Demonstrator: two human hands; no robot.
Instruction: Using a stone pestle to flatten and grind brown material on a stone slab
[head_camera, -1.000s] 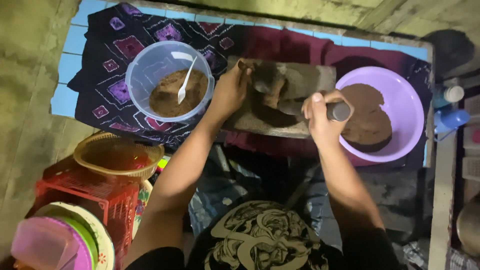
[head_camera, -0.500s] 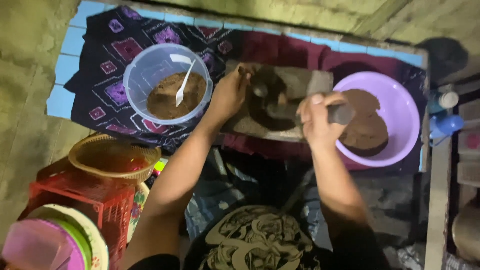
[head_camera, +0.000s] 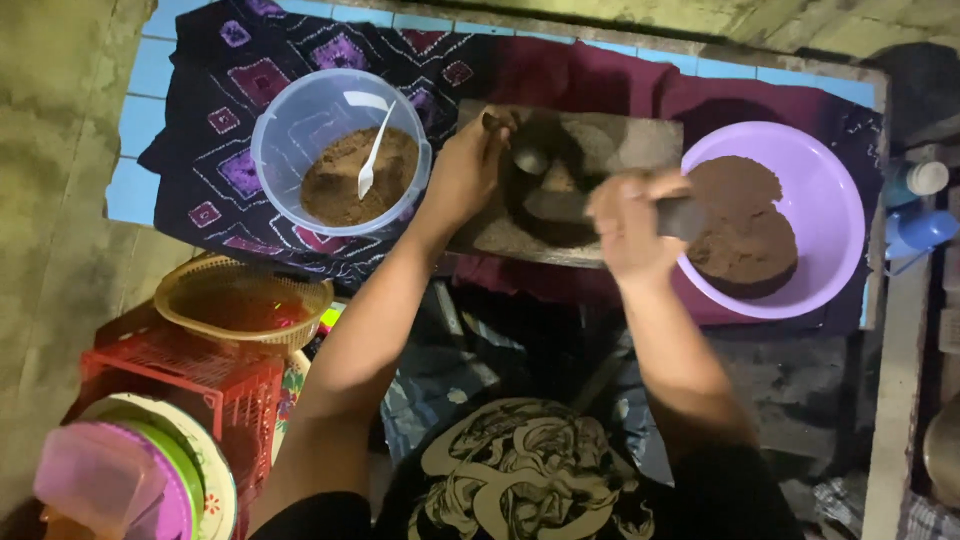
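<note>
Both hands work the grinding stone (head_camera: 575, 180): the left hand (head_camera: 470, 170) now curls on its near end, the right hand (head_camera: 630, 225), shifted leftward, grips the stone roller (head_camera: 690, 215) beside the purple bowl (head_camera: 830, 200).

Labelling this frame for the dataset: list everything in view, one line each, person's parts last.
clear tub: 1, bluish clear, upper left, holds brown powder
white spoon: 1, white, standing in the tub
purple basin: 1, lilac, right, holds a brown mass
grinding slab: 1, grey stone, centre, between the hands
roller: 1, dark, gripped over the slab
patterned cloth: 1, dark with purple squares, under the tub
woven basket: 1, tan, left
red crate: 1, red, under the basket
stacked plates: several, mixed colours, lower left
left hand: on the slab's left end
right hand: closed round the roller
</note>
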